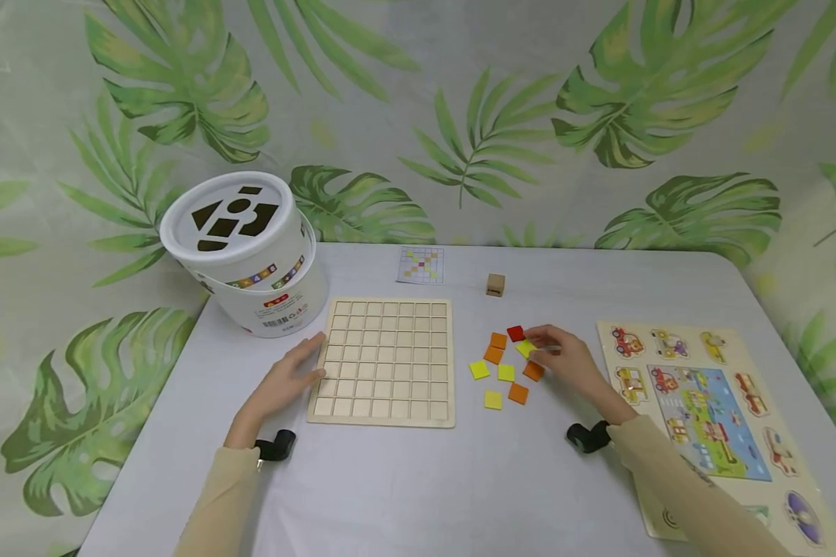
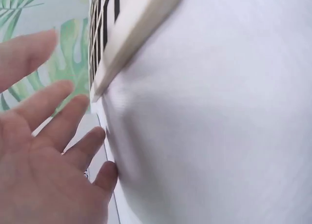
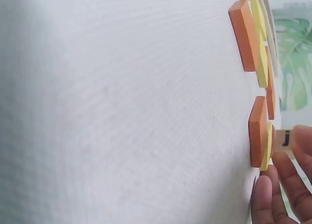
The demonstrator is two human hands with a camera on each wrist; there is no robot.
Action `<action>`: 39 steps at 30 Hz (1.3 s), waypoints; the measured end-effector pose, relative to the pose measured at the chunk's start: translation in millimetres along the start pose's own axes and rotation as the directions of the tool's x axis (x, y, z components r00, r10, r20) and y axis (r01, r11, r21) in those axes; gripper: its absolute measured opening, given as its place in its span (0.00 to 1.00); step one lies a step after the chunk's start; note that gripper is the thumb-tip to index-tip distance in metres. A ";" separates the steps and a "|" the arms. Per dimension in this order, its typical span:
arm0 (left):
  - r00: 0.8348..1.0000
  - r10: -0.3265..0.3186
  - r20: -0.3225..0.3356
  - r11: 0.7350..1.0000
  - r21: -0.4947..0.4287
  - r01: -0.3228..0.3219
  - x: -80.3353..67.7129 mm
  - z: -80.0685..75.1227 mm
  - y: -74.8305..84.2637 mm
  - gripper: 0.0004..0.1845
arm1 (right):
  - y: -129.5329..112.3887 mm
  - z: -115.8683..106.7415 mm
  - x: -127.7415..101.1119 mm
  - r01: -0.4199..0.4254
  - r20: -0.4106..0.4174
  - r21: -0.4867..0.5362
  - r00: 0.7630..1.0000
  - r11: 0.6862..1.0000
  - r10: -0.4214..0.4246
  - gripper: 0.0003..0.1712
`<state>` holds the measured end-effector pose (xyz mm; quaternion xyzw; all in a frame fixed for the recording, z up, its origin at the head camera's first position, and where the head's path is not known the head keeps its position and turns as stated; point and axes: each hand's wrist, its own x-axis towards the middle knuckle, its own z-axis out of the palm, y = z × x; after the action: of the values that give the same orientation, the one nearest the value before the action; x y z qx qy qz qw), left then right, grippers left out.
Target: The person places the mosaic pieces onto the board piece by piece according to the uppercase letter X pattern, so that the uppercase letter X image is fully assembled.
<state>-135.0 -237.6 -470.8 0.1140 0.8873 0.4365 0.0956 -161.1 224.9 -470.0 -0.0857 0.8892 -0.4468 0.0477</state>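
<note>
Red, orange and yellow tiles, pale wooden grid board, white bucket, green-leaf backdrop

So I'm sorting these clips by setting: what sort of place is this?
Probably a staged play or recording corner, not a lived-in room: a leaf-print backdrop hangs behind a white table laid out with a wooden grid board, colored tiles, a shape-sorter bucket and a vehicle puzzle.

White bucket, wooden cube, vehicle puzzle.
</note>
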 end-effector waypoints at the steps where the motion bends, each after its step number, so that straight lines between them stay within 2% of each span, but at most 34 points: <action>1: 1.000 0.012 0.017 1.000 0.006 -0.013 -0.2 0.0 -2.0 0.32 | 0.6 0.7 0.5 -0.003 -0.002 -0.005 1.000 1.000 0.003 0.17; 8: 0.991 0.120 0.064 0.990 0.061 -0.123 -3.4 1.3 -7.1 0.34 | 6.4 1.4 5.6 -0.002 0.010 -0.083 1.000 0.997 0.003 0.15; 13: 0.990 0.123 0.074 0.989 0.068 -0.128 -3.8 1.3 -8.8 0.35 | 9.9 -1.0 10.0 0.014 0.043 -0.122 0.999 0.992 -0.008 0.15; 20: 0.987 0.144 0.071 0.987 0.063 -0.149 -3.4 2.2 -11.2 0.34 | 8.7 -3.3 12.6 0.089 0.062 -0.173 0.995 0.981 -0.080 0.15; 24: 0.986 0.148 0.075 0.986 0.065 -0.153 -3.6 1.8 -11.1 0.34 | 7.7 -4.7 13.1 0.091 0.067 -0.185 0.995 0.978 -0.080 0.15; 29: 0.987 0.139 0.084 0.987 0.070 -0.145 -3.6 1.6 -10.5 0.36 | 3.6 -6.9 16.1 0.070 0.080 -0.158 0.995 0.985 -0.057 0.15; 33: 0.987 0.127 0.095 0.988 0.076 -0.134 -3.8 1.3 -9.8 0.36 | -12.1 -2.3 22.8 0.099 0.090 -0.081 0.992 0.992 -0.092 0.14; 39: 0.988 0.122 0.099 0.987 0.089 -0.131 -2.3 0.4 -9.4 0.36 | -50.6 28.3 47.7 0.156 0.108 -0.003 0.982 0.988 -0.155 0.14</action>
<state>-133.8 -243.5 -478.4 0.1949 0.8926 0.3932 0.1036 -197.8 163.7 -446.6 -0.1791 0.8785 -0.4389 0.0599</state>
